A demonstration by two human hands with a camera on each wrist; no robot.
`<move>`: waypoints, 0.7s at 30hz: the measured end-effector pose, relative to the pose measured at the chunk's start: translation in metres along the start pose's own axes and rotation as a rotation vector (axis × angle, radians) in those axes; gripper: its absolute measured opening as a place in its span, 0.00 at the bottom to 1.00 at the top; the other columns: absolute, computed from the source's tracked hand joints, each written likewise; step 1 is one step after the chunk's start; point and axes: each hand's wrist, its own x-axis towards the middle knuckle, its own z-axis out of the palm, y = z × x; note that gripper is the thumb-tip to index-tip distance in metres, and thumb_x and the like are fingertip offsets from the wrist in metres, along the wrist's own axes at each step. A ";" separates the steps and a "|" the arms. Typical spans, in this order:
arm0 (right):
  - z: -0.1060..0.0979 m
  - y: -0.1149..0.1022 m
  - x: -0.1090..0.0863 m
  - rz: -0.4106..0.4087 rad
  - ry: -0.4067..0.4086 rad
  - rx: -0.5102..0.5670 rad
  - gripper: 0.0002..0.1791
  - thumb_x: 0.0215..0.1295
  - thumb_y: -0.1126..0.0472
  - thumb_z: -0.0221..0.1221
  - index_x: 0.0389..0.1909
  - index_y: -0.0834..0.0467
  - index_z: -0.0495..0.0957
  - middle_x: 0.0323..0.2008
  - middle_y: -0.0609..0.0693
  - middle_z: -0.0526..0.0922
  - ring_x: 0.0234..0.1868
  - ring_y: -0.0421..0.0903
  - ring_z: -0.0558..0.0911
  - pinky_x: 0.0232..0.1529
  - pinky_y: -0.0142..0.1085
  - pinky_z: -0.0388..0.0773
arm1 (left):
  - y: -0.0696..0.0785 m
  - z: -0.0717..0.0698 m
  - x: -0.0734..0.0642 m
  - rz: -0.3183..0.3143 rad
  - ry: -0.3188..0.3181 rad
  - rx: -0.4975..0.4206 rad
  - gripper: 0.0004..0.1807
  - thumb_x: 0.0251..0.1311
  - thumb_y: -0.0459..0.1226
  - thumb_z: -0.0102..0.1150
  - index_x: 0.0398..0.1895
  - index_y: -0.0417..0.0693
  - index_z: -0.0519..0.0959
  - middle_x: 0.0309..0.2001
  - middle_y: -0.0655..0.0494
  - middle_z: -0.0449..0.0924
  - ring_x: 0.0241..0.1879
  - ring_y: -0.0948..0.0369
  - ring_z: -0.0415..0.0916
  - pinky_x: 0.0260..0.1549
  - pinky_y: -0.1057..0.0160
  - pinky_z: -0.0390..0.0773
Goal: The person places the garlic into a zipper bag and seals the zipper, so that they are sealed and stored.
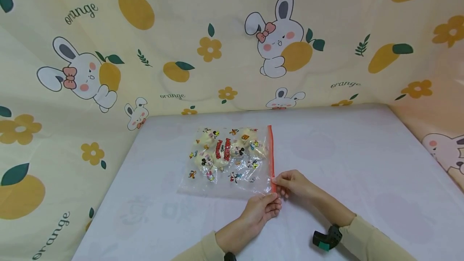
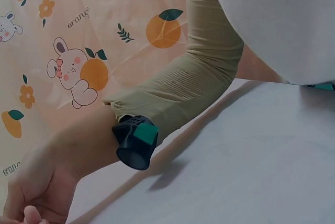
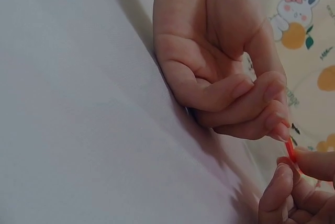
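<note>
A clear zip bag printed with cartoon figures and "Mickey and Minnie" lies on the white table, with several pale, rounded things inside. Its red zip strip runs along the right edge. At the near end of that strip, my left hand pinches the corner between thumb and fingers. Just beyond it, my right hand pinches the strip with thumb and forefinger. The right wrist view shows the left hand and right hand close together, a short piece of red strip between them.
A white cloth covers the table. Behind and beside it hangs a curtain printed with rabbits and oranges. A black wrist camera sits on the right sleeve.
</note>
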 end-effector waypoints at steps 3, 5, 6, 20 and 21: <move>-0.001 0.000 0.002 0.002 0.004 -0.003 0.20 0.70 0.59 0.53 0.34 0.77 0.74 0.17 0.41 0.73 0.18 0.35 0.71 0.23 0.27 0.71 | 0.001 0.000 0.000 -0.007 -0.006 0.002 0.11 0.66 0.38 0.54 0.42 0.38 0.79 0.26 0.63 0.79 0.28 0.69 0.76 0.32 0.74 0.76; -0.002 0.000 0.003 0.004 0.009 -0.012 0.20 0.70 0.59 0.53 0.34 0.77 0.75 0.17 0.42 0.73 0.18 0.35 0.70 0.23 0.27 0.71 | 0.001 -0.001 -0.001 -0.015 -0.008 0.006 0.13 0.66 0.38 0.54 0.44 0.37 0.79 0.26 0.62 0.79 0.28 0.69 0.76 0.33 0.74 0.76; -0.002 -0.001 0.003 0.007 0.011 -0.018 0.20 0.70 0.59 0.53 0.34 0.76 0.75 0.17 0.42 0.72 0.19 0.35 0.70 0.23 0.27 0.71 | 0.001 -0.001 -0.001 -0.020 -0.008 0.007 0.13 0.65 0.38 0.54 0.45 0.37 0.79 0.27 0.62 0.79 0.29 0.69 0.76 0.34 0.74 0.76; -0.005 -0.003 0.008 0.017 0.042 -0.052 0.19 0.70 0.59 0.53 0.32 0.74 0.76 0.17 0.41 0.72 0.19 0.35 0.70 0.23 0.28 0.70 | -0.001 0.001 0.000 0.005 0.008 0.011 0.15 0.67 0.37 0.52 0.47 0.33 0.78 0.25 0.63 0.78 0.27 0.69 0.75 0.31 0.74 0.76; -0.005 -0.003 0.008 0.018 0.045 -0.047 0.19 0.69 0.59 0.53 0.32 0.75 0.76 0.16 0.41 0.72 0.19 0.35 0.70 0.23 0.27 0.70 | 0.000 0.001 -0.001 0.002 0.008 0.012 0.15 0.67 0.37 0.52 0.47 0.33 0.78 0.25 0.63 0.78 0.26 0.69 0.75 0.31 0.74 0.76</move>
